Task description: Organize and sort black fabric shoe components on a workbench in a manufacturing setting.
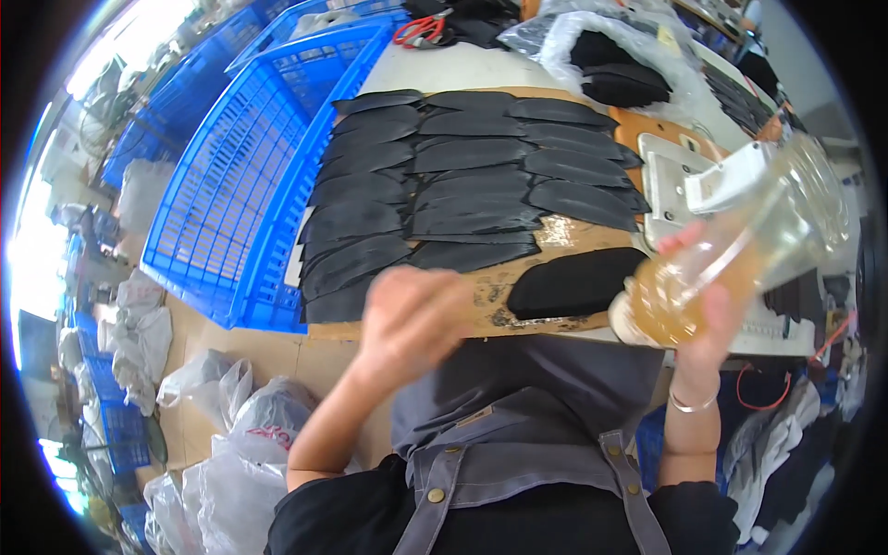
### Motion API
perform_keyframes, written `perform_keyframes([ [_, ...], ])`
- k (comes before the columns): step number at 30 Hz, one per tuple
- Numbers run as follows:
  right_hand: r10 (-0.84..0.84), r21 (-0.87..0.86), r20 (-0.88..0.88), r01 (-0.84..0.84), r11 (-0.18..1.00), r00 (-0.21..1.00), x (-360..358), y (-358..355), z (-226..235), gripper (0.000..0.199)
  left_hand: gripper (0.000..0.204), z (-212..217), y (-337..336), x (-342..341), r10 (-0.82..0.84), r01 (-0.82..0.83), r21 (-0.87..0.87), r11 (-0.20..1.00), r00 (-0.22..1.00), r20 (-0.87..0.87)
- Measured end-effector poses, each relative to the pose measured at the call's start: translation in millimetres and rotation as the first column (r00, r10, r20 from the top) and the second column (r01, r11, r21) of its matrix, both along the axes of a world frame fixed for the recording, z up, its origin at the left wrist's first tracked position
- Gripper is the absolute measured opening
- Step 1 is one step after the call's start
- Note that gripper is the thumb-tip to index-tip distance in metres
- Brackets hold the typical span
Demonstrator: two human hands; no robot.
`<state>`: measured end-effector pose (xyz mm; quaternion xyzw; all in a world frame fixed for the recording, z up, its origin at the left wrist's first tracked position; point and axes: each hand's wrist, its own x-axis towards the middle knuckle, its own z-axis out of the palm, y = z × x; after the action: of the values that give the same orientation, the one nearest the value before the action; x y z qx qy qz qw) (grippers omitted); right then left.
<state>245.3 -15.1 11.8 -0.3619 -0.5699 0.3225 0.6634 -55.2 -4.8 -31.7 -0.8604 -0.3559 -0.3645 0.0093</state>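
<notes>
My right hand [708, 319] is wrapped round a clear plastic bottle [740, 250] part filled with amber liquid. The bottle is tilted, its pale end [629, 319] low beside a thick black pad [573, 282] on the cardboard [490, 301]. Over the board's front edge, left of that pad, my left hand [412, 314] is blurred, its fingers curled in; whether anything is inside them is hidden. Behind both hands, flat black leaf-shaped pieces [472, 176] overlap in three columns across the cardboard.
A blue plastic crate [231, 185] stands against the board's left side. Red-handled scissors [421, 32] lie at the back, near a clear bag [555, 37] of black pads. A white device [671, 176] sits at the right. Plastic bags [240, 472] fill the floor at lower left.
</notes>
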Motion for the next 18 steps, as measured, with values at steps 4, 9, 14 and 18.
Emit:
perform_keyframes([
  [4, 0.11, 0.155, 0.11, -0.127, 0.98, 0.988, -44, 23, 4, 0.065, 0.038, -11, -7, 43, -0.103, 0.103, 0.032, 0.994, 0.995, -0.02],
  [9, 0.193, 0.131, 0.147, -0.213, 0.968, 0.97, -72, 24, -3, 0.061, 0.038, -30, -1, 47, -0.123, 0.121, 0.125, 0.985, 0.992, 0.007],
  [14, 0.157, -0.047, 0.347, -0.15, 0.988, 0.924, -72, 24, 1, 0.077, 0.036, -30, -5, 45, -0.132, 0.134, 0.101, 0.986, 0.991, -0.029],
  [18, -0.006, 0.12, 0.518, -0.066, 0.991, 0.855, -64, 37, 5, 0.076, 0.04, -30, -3, 46, -0.114, 0.12, 0.088, 0.989, 0.991, -0.064],
])
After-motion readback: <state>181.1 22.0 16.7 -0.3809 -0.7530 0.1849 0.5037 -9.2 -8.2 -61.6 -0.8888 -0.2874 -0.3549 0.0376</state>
